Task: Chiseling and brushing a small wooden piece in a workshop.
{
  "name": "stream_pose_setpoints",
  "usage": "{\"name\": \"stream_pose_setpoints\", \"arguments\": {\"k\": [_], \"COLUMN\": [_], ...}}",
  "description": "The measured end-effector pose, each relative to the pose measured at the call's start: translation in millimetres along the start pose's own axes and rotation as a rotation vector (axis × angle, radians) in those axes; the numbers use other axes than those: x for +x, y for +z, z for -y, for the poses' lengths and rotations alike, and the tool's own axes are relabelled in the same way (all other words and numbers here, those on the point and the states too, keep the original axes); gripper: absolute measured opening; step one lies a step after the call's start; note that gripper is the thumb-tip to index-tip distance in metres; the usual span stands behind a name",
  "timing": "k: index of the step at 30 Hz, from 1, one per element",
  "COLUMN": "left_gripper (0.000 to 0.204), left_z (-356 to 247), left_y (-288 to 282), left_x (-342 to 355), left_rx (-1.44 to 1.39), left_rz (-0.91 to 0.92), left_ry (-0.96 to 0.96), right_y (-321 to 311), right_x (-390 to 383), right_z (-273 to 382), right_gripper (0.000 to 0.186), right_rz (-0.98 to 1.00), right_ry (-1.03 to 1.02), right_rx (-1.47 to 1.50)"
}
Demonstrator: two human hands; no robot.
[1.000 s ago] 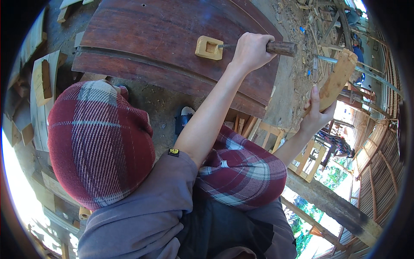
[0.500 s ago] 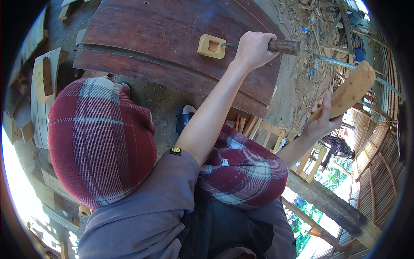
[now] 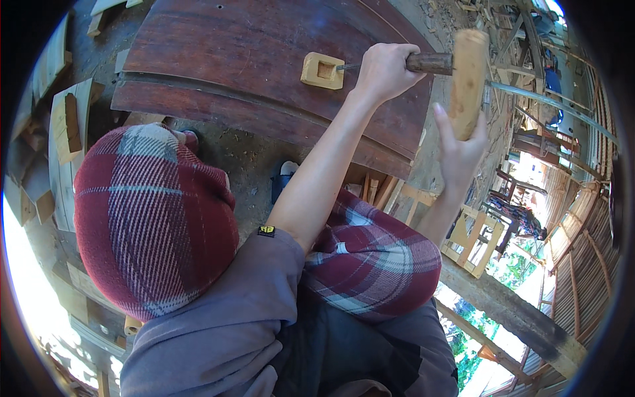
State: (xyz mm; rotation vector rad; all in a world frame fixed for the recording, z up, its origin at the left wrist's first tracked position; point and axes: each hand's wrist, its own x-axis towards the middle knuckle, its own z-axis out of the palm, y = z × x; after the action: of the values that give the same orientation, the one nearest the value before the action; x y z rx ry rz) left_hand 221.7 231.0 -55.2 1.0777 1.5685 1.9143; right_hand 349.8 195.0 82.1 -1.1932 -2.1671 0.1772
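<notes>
My left hand (image 3: 389, 71) grips a chisel by its dark wooden handle (image 3: 430, 63), with the thin blade pointing left. Its tip meets the right side of a recess cut in a small pale wood block (image 3: 322, 71). That block rests on a reddish-brown wooden panel (image 3: 245, 49). In my right hand (image 3: 463, 147) is a thick light wooden club (image 3: 469, 79), closed around its lower end. The club stands close against the butt of the chisel handle; whether they touch is hard to tell.
Boards and offcuts (image 3: 69, 129) are piled at the left. My plaid-covered knees (image 3: 159, 218) lie below the panel. A slatted wooden frame (image 3: 473, 245) stands at the right, near a thick beam (image 3: 509, 317). Wood scraps litter the ground at the far right.
My right hand has swung the club left and upward, from well right of the chisel to the end of its handle. My left hand, chisel and block have barely shifted.
</notes>
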Motion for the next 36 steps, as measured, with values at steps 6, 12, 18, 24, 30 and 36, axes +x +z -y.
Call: {"name": "stream_pose_setpoints", "arguments": {"k": [6,12,18,24,30,36], "left_gripper": [0.021,0.022,0.022,0.022,0.021,0.024], "left_z": [-4.8,0.3,-2.8,-1.4,-4.1,-0.1], "left_y": [5.9,2.5,4.8,3.2,7.2,6.0], "left_x": [-2.1,-0.4,-0.5,-0.1,0.6,-0.5], "left_rx": [0.053,0.079,0.046,0.074,0.073,0.099], "left_rz": [-0.017,0.026,-0.002,-0.005,0.056,0.013], "left_ry": [0.052,0.011,0.044,0.022,-0.018,0.018], "right_y": [-32.4,13.3,-7.8,-7.9,10.5,-9.0], "right_x": [9.7,0.2,-3.0,3.2,-2.4,2.7], "right_z": [-9.5,-19.2,-10.5,-8.5,-29.4,5.4], "right_gripper": [0.042,0.027,0.028,0.036,0.042,0.038], "right_rz": [-0.265,0.057,-0.121,-0.009,0.104,-0.175], "right_ry": [0.289,0.056,0.229,0.219,0.224,0.251], "right_rx": [0.396,0.095,0.314,0.055,-0.084,0.26]}}
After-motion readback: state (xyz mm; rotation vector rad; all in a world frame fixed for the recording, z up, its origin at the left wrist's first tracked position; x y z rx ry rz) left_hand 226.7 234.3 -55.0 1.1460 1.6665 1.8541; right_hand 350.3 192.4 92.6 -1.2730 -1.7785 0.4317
